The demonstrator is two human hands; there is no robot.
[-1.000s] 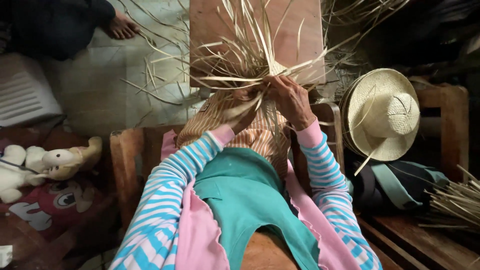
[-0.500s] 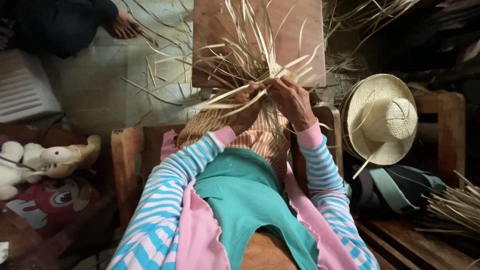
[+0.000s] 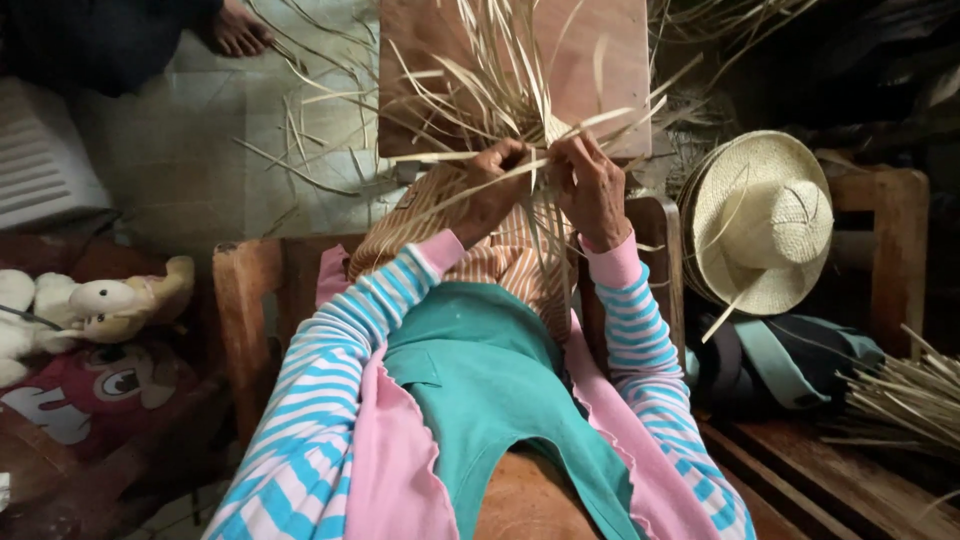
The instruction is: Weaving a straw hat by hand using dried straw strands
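Above lap: left hand (image 3: pixel 493 190) fingers curled tight, right hand (image 3: pixel 588 185) fingers pinching, both gripping straw strands (image 3: pixel 480 95).

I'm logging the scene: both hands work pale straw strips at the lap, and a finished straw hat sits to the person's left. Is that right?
Not quite. The hat sits to the person's right, as the head view shows. The rest holds: the left hand and right hand both work the pale straw strips at the lap.
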